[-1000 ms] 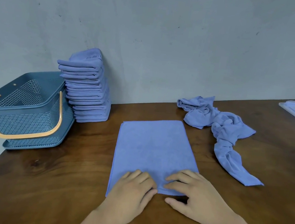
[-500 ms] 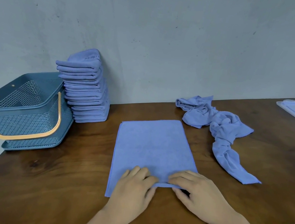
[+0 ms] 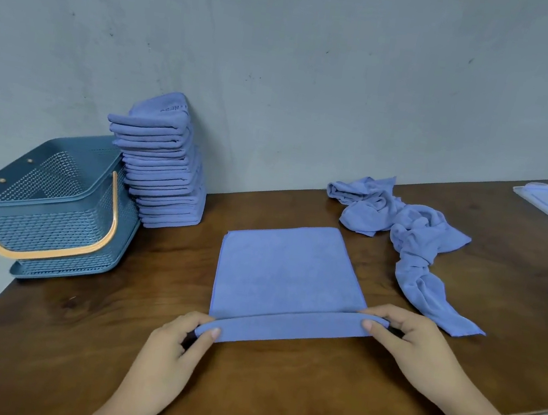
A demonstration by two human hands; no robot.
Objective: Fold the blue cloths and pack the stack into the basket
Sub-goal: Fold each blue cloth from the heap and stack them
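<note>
Your left hand [image 3: 177,337] and right hand [image 3: 414,345], flat a second ago, now pinch the blue cloth [image 3: 285,271] by its near corners, rolling the 6 o'clock edge toward 12 for the next fold.

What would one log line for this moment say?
step: folding flat cloth | left hand: pinches near-left corner | right hand: pinches near-right corner | near edge lifted, rolled over | stack: beside basket, not packed
</note>
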